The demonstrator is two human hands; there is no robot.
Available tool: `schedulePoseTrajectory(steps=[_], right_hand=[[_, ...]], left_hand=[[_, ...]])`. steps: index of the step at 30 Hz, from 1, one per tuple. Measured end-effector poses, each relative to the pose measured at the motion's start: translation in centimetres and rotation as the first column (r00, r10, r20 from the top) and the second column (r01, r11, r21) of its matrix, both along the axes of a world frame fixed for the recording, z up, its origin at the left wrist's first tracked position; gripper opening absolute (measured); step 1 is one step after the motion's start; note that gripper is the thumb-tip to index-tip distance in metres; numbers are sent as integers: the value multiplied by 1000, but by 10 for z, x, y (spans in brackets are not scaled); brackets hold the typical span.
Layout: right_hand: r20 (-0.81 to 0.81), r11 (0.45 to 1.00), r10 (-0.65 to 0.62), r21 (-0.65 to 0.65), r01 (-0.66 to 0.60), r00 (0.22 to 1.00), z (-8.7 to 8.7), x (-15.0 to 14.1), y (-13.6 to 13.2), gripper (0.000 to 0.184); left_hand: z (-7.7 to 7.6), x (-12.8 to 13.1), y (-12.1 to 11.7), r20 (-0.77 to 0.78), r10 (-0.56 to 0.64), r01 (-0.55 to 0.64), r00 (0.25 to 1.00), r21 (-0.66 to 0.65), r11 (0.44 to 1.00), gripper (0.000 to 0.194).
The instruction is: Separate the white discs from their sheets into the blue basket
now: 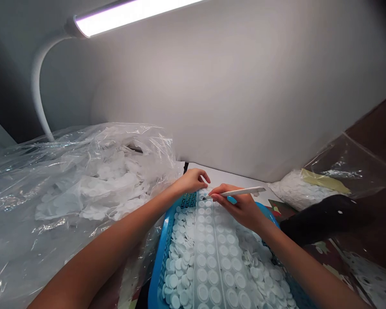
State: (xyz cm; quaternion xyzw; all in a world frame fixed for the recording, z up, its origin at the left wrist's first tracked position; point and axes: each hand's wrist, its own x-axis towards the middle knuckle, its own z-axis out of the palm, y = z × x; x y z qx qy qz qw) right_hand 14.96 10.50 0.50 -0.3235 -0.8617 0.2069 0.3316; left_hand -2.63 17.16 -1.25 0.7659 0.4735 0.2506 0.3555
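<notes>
A blue plastic basket (158, 262) full of loose white discs (179, 274) sits in front of me. Across it lies a long translucent strip (216, 262) holding rows of white discs. My left hand (193, 180) rests curled on the strip's far end, fingers pressing it down. My right hand (241, 206) is closed round a white pen-like stick (244, 191), whose tip meets the strip near its far end, close beside the left fingers.
A big clear plastic bag (67, 189) of white sheet scraps fills the left. Another clear bag (299, 189) of white discs lies at the right, with a dark object (321, 216) before it. A white gooseneck lamp (116, 15) glows overhead against a white wall.
</notes>
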Motion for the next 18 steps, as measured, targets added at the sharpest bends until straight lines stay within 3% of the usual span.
schedulePoseTrajectory(steps=[8, 13, 18], right_hand=[[-91, 995, 3, -103, -13, 996, -2, -1, 3, 25], [-156, 991, 27, -128, -47, 987, -4, 0, 4, 21], [-295, 994, -2, -106, -31, 955, 7, 7, -1, 22]], left_hand=[[3, 0, -2, -35, -31, 30, 999, -31, 999, 24], [7, 1, -4, -62, -42, 37, 997, -73, 997, 35], [8, 1, -5, -91, -75, 69, 993, -71, 995, 36]])
